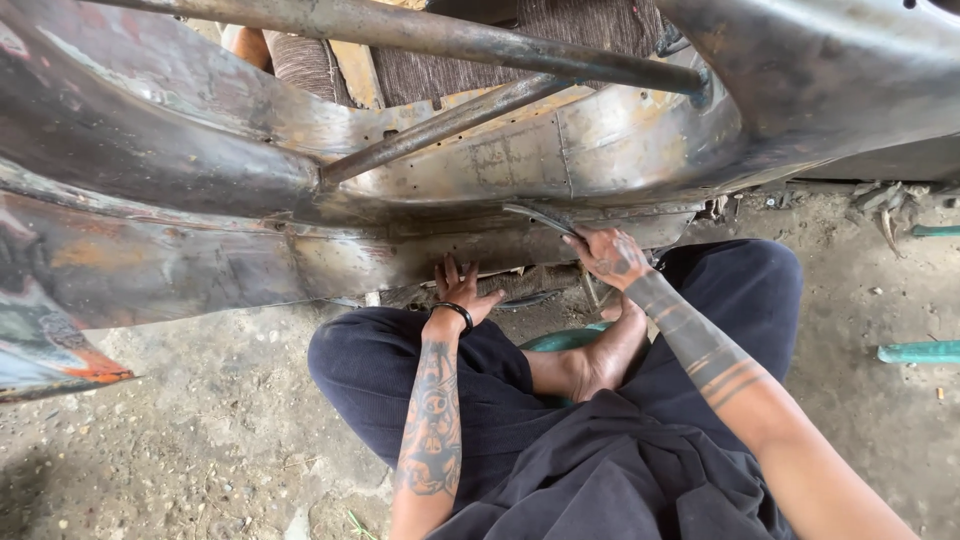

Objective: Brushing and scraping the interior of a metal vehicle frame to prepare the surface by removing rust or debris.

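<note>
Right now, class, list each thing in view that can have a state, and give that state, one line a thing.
Left hand: open, fingers spread, pressed flat against the panel's lower edge.
Right hand: closed around a thin metal tool.
Metal tool: held, tip against the panel seam.
Bare metal body panel: stripped, rusty, scorched in patches.
Metal bars: fixed across the panel, crossing.
Legs: folded, person seated low.
Ground: dusty, littered with debris.

Bare dirt floor, gritty with small stones, lies in soft daylight. Green pipes rest at the right, near a heap of debris.
</note>
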